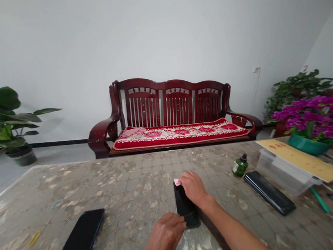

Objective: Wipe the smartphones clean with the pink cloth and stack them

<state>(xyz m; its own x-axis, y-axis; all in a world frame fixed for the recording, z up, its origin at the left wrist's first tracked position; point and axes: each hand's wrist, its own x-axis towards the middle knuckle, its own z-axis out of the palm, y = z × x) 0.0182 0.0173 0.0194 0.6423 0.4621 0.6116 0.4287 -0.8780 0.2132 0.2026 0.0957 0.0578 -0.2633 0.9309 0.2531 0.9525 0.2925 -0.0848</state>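
The left hand touches the black phone's near end, probably steadying it, grip unclear; the right hand pinches a pink scrap at the far end.

The left hand touches the near end of the smartphone; the right hand pinches a pink scrap at its far end.

Phone: glossy, smooth black face. Pink scrap at phone's far end: matt, cloth or paper, can't tell. Table cover under phone: smooth, plasticky sheen. Black slab left of phone: matt top. Right of phone: black case, glossy; box, clear plastic. Beyond phone: bench, glossy wood; red cover, matt cloth.
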